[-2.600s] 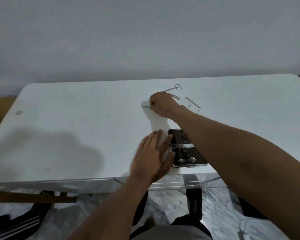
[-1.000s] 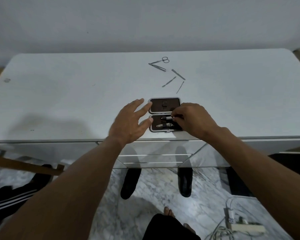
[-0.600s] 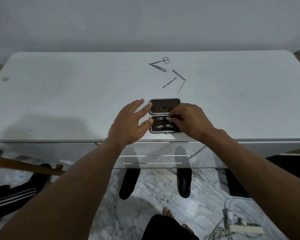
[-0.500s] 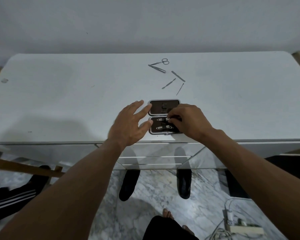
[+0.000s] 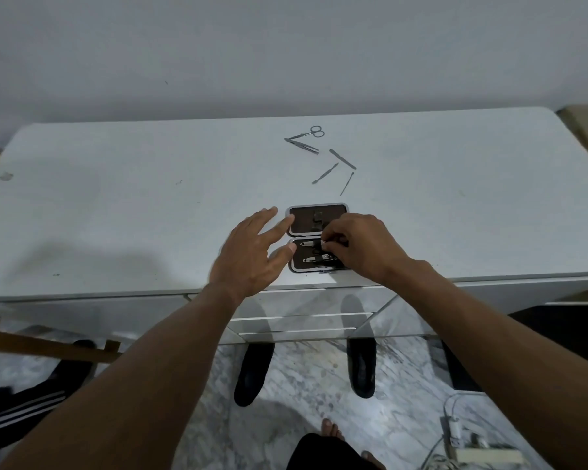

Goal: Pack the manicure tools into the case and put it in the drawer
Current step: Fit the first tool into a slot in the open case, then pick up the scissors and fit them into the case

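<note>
A small dark manicure case (image 5: 304, 218) lies open near the front edge of the white table (image 5: 116, 205). Two metal tools sit in its near half: a small clipper (image 5: 309, 244) above and a larger nail clipper (image 5: 319, 259) below. My right hand (image 5: 362, 247) pinches the small clipper's right end over the case. Spread flat, my left hand (image 5: 252, 252) touches the case's left side with its fingertips. Farther back lie small scissors (image 5: 311, 133), tweezers (image 5: 302, 146) and three slim metal tools (image 5: 342, 159), (image 5: 326, 173), (image 5: 347, 183).
Drawer fronts (image 5: 299, 320) show below the table's front edge. On the marble floor are two dark slippers (image 5: 253, 374), (image 5: 362, 366), a power strip with cables (image 5: 479, 451) at the right and a wooden bar (image 5: 48, 347) at the left.
My right hand came back from the loose tools with a small clipper and brought it into the case's near half. My left hand stays at the case's left side.
</note>
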